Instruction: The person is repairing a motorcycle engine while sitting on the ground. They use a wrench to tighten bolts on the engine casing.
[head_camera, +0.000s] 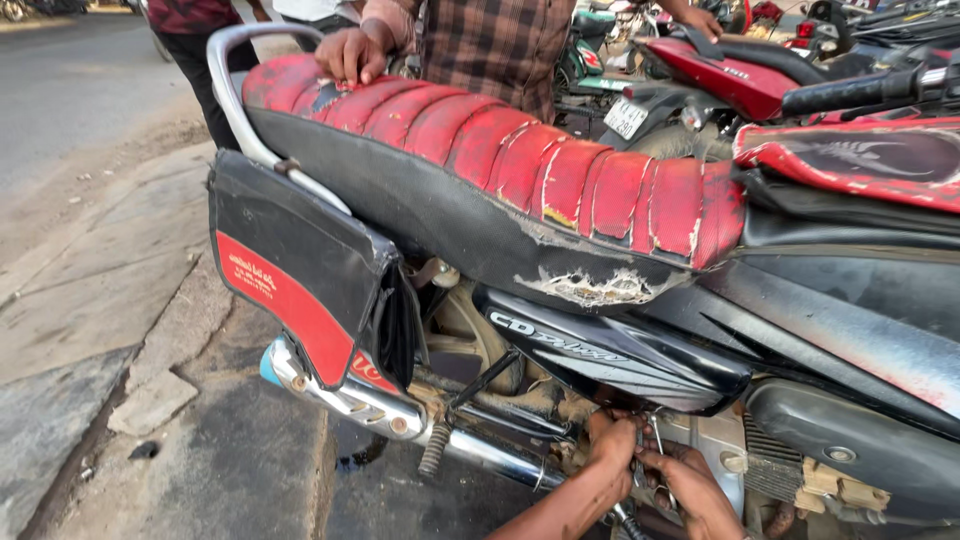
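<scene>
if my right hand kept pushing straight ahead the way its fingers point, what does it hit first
Probably the metal engine parts just under the black side panel; the right hand points up and in beside the left hand. Depth is unclear.

**Setting: roadside motorcycle repair spot**

Outdoors, daylight. Motorcycle (600, 260) with worn red seat (520, 160) stands on a cracked pavement (90, 300) beside a road (70, 90). More motorcycles (740, 70) are parked close behind. Bystander (490, 45) leans on the seat. No walls, roof or bench visible; work is done at street level.
</scene>
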